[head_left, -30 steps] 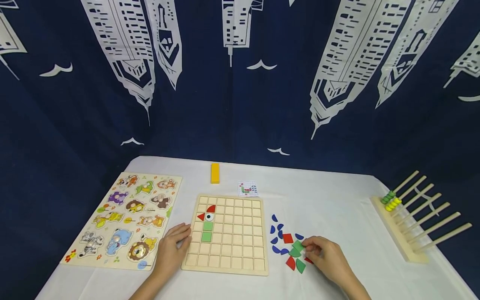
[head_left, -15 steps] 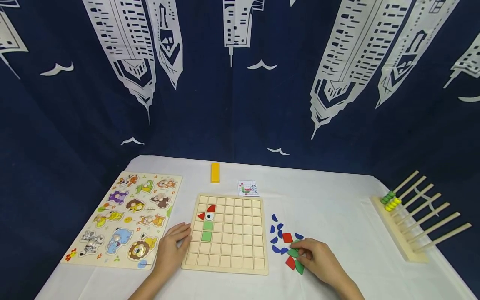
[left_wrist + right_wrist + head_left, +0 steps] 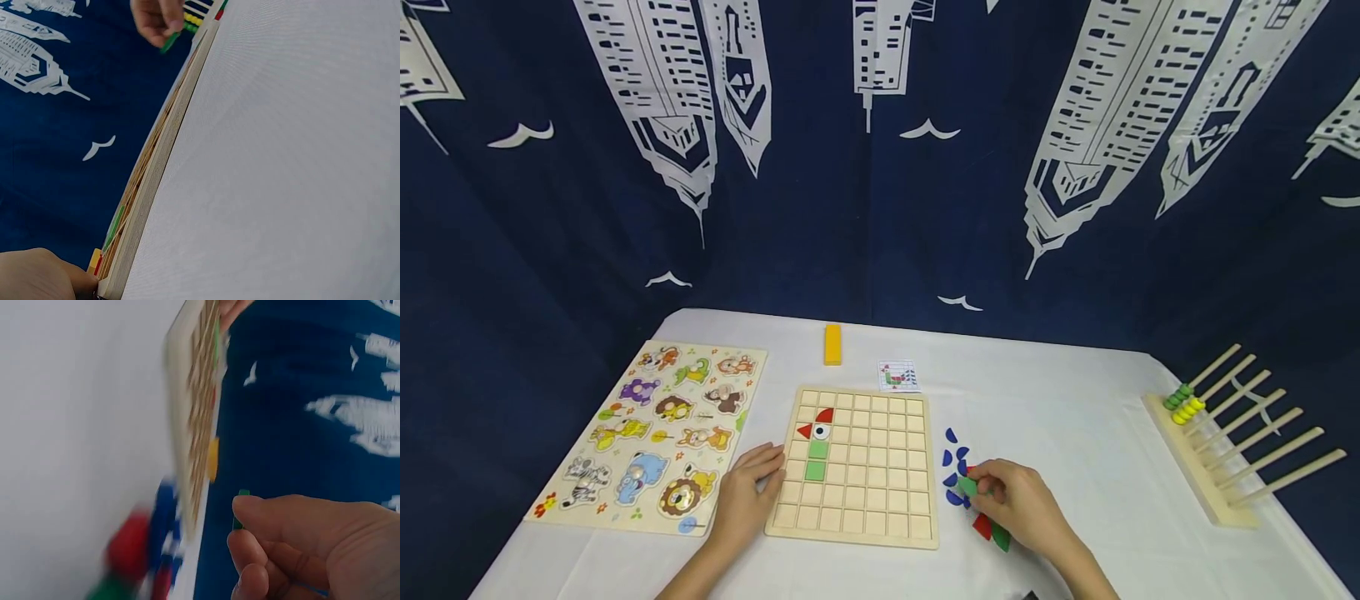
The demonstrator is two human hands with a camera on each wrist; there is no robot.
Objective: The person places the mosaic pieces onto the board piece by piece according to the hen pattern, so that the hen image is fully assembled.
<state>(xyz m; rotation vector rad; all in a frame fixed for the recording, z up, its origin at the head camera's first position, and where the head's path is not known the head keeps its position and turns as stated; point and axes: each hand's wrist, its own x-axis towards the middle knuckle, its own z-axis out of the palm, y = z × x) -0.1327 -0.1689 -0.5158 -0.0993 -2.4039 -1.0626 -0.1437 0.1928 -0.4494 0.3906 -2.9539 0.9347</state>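
Flat green tile, pinched in right hand grip. Lifted off the pile since 0.5 s ago, shifted toward 9 o'clock. Left hand relaxed, resting against grid board.

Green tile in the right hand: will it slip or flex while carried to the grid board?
The green tile looks thin, flat and rigid, so probably no flex. The right hand pinches it by small faces, so it could slip. It seems light; it would likely slide, not roll, on the tablecloth.

Pale bare-wood grid board, matt white cloth table cover, painted matt green piece
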